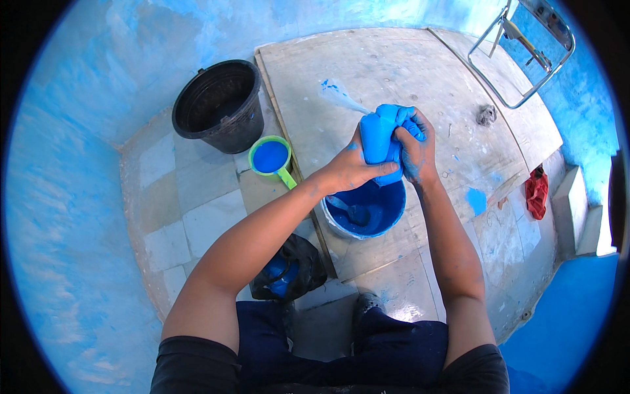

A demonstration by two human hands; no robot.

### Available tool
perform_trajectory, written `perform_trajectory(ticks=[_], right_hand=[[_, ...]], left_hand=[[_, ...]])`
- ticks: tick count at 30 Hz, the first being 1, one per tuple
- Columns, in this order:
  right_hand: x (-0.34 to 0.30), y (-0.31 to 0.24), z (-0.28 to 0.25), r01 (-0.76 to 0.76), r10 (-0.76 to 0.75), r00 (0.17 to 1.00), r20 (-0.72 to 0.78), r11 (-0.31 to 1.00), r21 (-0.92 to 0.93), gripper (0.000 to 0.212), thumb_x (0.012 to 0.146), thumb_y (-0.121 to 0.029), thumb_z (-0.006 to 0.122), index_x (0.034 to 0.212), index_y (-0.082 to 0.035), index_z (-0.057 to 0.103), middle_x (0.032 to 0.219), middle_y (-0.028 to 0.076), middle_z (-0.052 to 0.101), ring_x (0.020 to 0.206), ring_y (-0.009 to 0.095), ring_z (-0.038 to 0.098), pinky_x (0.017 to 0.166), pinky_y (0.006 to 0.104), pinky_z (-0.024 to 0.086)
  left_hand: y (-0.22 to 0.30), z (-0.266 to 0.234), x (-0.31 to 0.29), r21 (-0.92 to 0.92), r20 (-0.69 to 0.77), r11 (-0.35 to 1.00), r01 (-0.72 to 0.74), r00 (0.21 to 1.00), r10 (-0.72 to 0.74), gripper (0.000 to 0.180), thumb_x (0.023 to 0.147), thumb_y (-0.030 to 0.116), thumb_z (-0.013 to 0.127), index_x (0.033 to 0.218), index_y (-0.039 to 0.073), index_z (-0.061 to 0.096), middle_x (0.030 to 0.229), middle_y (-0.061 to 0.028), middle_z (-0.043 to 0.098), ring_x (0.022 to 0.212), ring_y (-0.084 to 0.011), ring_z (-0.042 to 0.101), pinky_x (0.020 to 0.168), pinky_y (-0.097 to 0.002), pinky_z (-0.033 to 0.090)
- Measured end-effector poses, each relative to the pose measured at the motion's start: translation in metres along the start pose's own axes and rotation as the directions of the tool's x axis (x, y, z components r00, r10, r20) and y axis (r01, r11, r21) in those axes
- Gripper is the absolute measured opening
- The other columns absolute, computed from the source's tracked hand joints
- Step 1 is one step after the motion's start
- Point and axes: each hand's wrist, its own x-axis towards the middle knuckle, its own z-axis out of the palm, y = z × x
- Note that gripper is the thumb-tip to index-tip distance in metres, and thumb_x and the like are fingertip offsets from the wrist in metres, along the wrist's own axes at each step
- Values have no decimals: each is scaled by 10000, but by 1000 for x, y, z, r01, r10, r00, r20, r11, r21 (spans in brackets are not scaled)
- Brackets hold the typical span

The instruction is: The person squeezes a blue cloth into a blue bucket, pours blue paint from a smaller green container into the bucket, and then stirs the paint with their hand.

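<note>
Both my hands grip a plastic bag of blue paint (375, 139) above a paint bucket (335, 226). My left hand (354, 165) is closed around the bag's near side, its thumb across the lower part. On the other side, the paint-smeared fingers of my right hand (419, 146) are curled against the bag. A clear, loose end of the plastic sticks out toward the far left. Blue paint coats the inside of the bucket, where a partly covered stirring tool (357, 213) leans; its exact kind is hard to make out.
Left of the bucket are a green-rimmed dipper (287, 177) holding blue paint and a black tub (230, 134). A black plastic bag (308, 266) lies by my legs. Wooden boards (308, 72) cover part of the tiled floor. A metal-framed chair (518, 102) and red cloth (536, 194) are at right.
</note>
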Motion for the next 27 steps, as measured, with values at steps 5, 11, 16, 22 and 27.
perform_trajectory(ticks=[5, 11, 16, 22, 27], right_hand=[[-4, -3, 8, -24, 24, 1000, -13, 1000, 15, 130, 814, -29, 585, 936, -52, 624, 867, 6, 610, 789, 76, 553, 714, 237, 478], [-6, -7, 10, 2, 1, 998, 65, 999, -34, 102, 824, -36, 581, 917, -58, 615, 836, -7, 581, 773, 62, 528, 684, 228, 450], [-6, -14, 9, 0, 2, 993, 121, 1000, -16, 90, 836, -16, 556, 895, -64, 603, 803, -20, 553, 742, 48, 495, 664, 214, 415], [-8, -14, 7, -16, 20, 995, 93, 999, -35, 83, 856, -17, 522, 868, -66, 587, 773, -30, 525, 715, 43, 469, 644, 214, 394], [-8, -8, 9, -31, 33, 997, 76, 999, -16, 73, 855, -29, 521, 863, -63, 585, 760, -29, 513, 709, 44, 461, 635, 217, 387]], left_hand=[[5, 2, 1, -92, 108, 989, 112, 989, -102, 906, 773, 311, 883, 1466, 38, 366, 1338, -129, 541, 1230, -254, 554, 1038, -374, 469], [6, 6, -5, -147, 31, 986, 83, 996, -79, 812, 751, 268, 901, 1398, 45, 464, 1248, -94, 614, 1158, -221, 598, 1007, -362, 486], [9, 7, -5, -114, 38, 982, 153, 988, -150, 767, 766, 211, 885, 1400, 52, 484, 1305, -86, 597, 1207, -211, 578, 1042, -372, 473], [13, 9, -5, -7, 15, 988, 154, 988, -154, 823, 745, 249, 899, 1416, 52, 465, 1302, -91, 594, 1205, -220, 579, 1048, -378, 467], [11, 7, -4, -27, 3, 992, 122, 993, -122, 840, 740, 251, 903, 1420, 48, 454, 1312, -95, 589, 1212, -223, 574, 1052, -375, 463]])
